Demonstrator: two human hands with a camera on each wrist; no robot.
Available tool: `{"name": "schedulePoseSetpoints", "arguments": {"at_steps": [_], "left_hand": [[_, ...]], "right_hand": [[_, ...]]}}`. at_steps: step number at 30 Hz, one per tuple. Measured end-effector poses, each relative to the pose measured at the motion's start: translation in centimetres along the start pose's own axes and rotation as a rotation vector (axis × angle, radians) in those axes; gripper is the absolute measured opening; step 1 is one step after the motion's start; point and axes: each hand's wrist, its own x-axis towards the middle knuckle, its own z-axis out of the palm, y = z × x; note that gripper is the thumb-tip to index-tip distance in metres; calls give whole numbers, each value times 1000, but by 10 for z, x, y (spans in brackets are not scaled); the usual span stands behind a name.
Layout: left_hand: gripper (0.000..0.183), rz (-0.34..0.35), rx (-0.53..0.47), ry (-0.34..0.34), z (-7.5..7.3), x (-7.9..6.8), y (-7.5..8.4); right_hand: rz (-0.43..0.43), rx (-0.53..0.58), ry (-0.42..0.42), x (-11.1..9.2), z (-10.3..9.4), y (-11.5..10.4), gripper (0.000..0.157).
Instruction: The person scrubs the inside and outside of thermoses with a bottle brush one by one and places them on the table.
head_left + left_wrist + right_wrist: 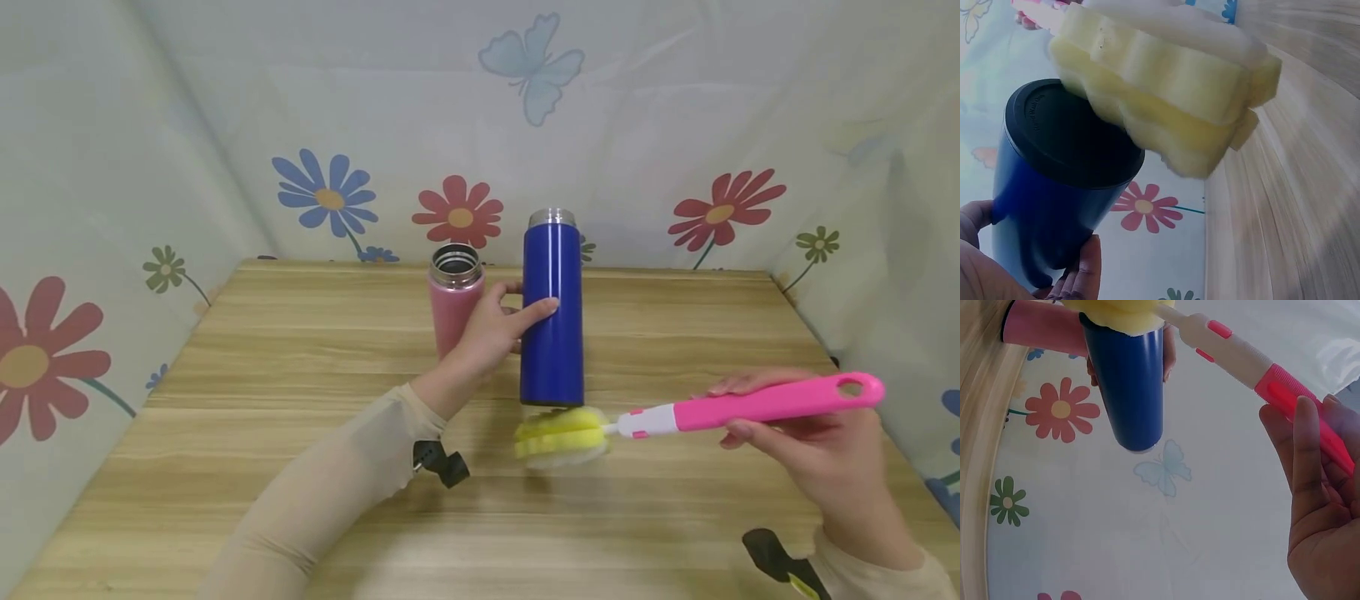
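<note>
My left hand (pixel 491 327) grips a blue steel bottle (pixel 552 333) around its middle, thumb across the front. The bottle is held upright with its lidless metal neck up, lifted off the table; its black underside (pixel 1079 137) shows in the left wrist view. My right hand (pixel 817 442) holds a bottle brush by its pink handle (pixel 780 403), fingers and thumb around it. The brush's yellow and white sponge head (pixel 564 437) is right at the bottle's base and overlaps it in both wrist views. Beside the left hand stands a pink bottle (pixel 452 310), uncapped, partly hidden by that hand.
The wood-grain table (pixel 300 333) lies under both hands. Flower-printed cloth (pixel 405 108) rises at its back and sides. A dark wrist mount (pixel 442 463) sits on the left sleeve, another (pixel 780 560) on the right.
</note>
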Motion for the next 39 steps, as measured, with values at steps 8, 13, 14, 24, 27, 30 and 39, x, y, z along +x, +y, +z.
{"name": "schedulePoseSetpoints", "arguments": {"at_steps": [8, 13, 14, 24, 27, 30, 39], "left_hand": [[66, -2, -4, 3, -1, 3, -5], [68, -13, -13, -1, 1, 3, -7], [68, -16, -13, -1, 1, 3, -8], [68, -15, -3, 3, 2, 3, -9], [68, -16, -10, 6, 3, 4, -9], [68, -18, -12, 10, 4, 4, -9], [69, -29, -9, 21, 7, 4, -7]], "right_hand": [[28, -47, 58, -11, -18, -9, 29], [22, -37, 66, -11, -26, -14, 28], [24, -36, 68, -10, -26, -16, 27], [-8, 75, 53, 2, -18, -28, 22], [-38, 125, 62, 7, -14, -29, 20], [-66, 154, 32, 14, -12, -28, 20], [-82, 206, -11, 24, -3, -27, 21]]}}
